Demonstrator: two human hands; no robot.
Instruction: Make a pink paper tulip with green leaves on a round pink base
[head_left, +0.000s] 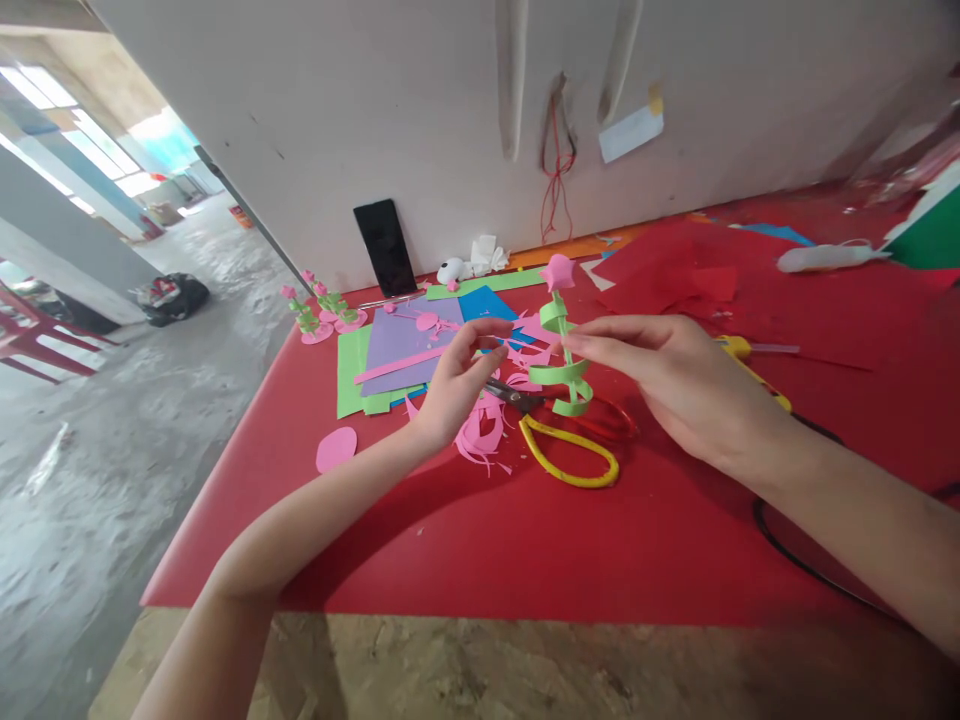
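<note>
Between the thumb and fingers of my right hand [667,375] is a paper flower [559,275], held upright by its stem. Its head is a folded pink bloom, and a green paper strip curls in a spiral around the stem below. My left hand [457,385] is a little to the left, apart from the flower, with its fingers bent and spaced from the thumb. Under both hands lie scissors [570,470] with one yellow and one red handle, beside pink paper scraps [480,430]. A round pink paper disc [337,450] rests to the left.
Two finished-looking paper flowers [330,305] stand on pink bases at the back left. A black phone [385,248] leans against the wall. Purple paper [405,345] and green sheets lie behind my left hand. A yellow glue gun [739,350] with its cord lies right, near red paper [667,265].
</note>
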